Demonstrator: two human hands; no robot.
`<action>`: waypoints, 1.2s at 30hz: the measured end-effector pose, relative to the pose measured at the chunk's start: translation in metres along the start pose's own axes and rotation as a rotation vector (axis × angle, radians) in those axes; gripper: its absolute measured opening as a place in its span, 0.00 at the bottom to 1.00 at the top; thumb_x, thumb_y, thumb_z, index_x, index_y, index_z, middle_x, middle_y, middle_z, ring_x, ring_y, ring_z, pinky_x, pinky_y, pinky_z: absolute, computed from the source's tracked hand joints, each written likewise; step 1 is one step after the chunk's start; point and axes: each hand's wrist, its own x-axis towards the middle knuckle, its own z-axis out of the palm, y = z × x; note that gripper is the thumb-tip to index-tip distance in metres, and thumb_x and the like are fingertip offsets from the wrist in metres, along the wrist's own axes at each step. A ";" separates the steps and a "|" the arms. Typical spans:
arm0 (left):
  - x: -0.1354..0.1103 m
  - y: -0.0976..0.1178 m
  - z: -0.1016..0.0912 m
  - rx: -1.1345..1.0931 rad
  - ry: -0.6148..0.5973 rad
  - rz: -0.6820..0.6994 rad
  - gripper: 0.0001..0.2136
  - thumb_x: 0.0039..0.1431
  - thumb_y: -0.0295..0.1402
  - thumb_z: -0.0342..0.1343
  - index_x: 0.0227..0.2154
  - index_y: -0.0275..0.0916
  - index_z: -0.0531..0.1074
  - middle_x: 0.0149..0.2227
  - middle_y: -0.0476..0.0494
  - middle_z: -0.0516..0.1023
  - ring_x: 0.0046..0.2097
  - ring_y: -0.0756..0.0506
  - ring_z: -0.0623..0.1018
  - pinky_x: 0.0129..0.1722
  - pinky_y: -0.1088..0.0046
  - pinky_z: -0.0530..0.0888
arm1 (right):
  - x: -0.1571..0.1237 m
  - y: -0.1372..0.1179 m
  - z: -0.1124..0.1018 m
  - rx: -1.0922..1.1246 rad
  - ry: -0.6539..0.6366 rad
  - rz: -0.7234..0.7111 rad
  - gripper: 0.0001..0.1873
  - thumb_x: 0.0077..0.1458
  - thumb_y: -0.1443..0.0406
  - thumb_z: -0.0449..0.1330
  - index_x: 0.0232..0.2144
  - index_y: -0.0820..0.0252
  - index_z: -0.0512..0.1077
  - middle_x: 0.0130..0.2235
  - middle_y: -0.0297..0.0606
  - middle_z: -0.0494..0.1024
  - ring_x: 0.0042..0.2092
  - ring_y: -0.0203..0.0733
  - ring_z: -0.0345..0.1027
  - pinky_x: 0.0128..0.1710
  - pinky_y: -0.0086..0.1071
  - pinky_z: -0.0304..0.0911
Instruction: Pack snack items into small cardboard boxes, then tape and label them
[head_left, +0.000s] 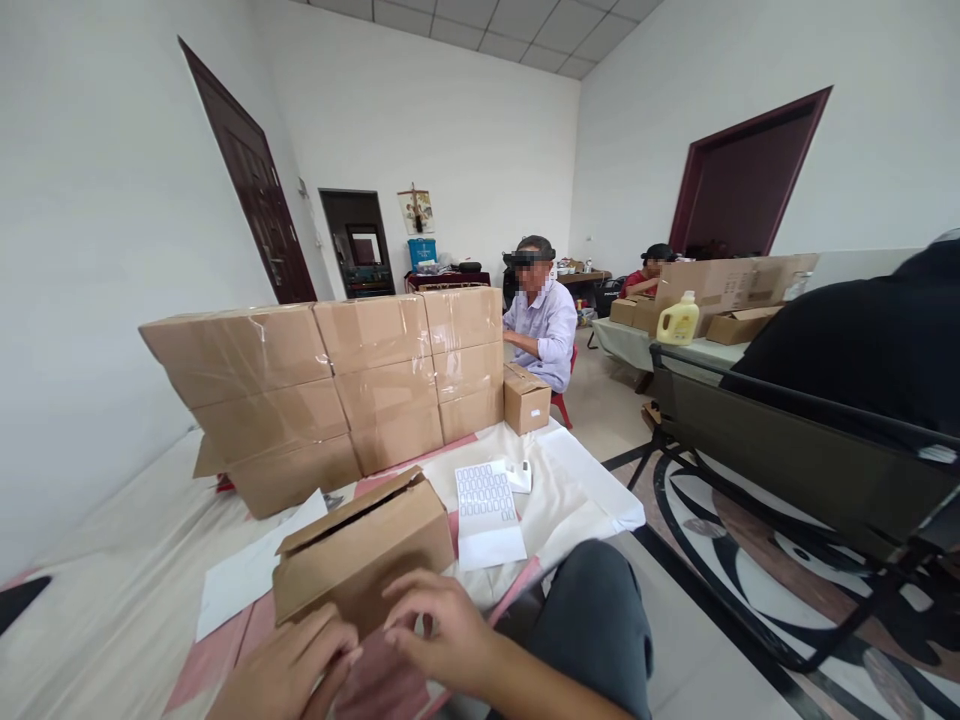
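My left hand (289,665) is in front of the near side of a cardboard box (367,545), its fingers bent and drawn in close to the thumb. Whatever lies between those fingertips, if anything, is hidden or too small to make out. To its right is my right hand (442,620), fingers curved and thumb apart from the fingertips, with nothing visible in it. The box's top flaps leave a dark narrow gap. A white sheet of small printed labels (487,510) lies right of the box, beside a small white holder (519,476).
A wall of stacked, taped cardboard boxes (382,375) stands behind the box. A single small box (526,398) sits at the table corner. White paper (255,570) lies on the left. A person (544,320) sits beyond; a dark folding cot (780,460) is on the right.
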 end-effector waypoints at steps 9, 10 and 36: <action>0.015 0.014 -0.041 0.117 0.272 -0.145 0.07 0.70 0.29 0.51 0.35 0.42 0.69 0.31 0.51 0.76 0.32 0.49 0.75 0.35 0.72 0.67 | 0.013 -0.010 -0.043 -0.398 0.397 -0.021 0.19 0.62 0.62 0.58 0.54 0.56 0.70 0.53 0.49 0.78 0.52 0.50 0.74 0.49 0.44 0.71; 0.015 0.009 -0.050 0.082 0.259 -0.221 0.05 0.70 0.30 0.51 0.35 0.42 0.69 0.32 0.51 0.76 0.32 0.49 0.75 0.35 0.72 0.67 | 0.023 -0.018 -0.056 -0.451 0.389 -0.106 0.22 0.63 0.62 0.57 0.58 0.56 0.67 0.60 0.52 0.73 0.60 0.52 0.68 0.56 0.48 0.68; 0.120 -0.097 -0.055 -0.130 -0.835 -0.552 0.16 0.47 0.47 0.63 0.30 0.43 0.67 0.38 0.50 0.79 0.37 0.45 0.74 0.33 0.70 0.61 | 0.106 -0.040 -0.038 -0.935 -0.344 0.071 0.28 0.72 0.56 0.43 0.67 0.59 0.64 0.71 0.42 0.61 0.73 0.52 0.49 0.61 0.54 0.61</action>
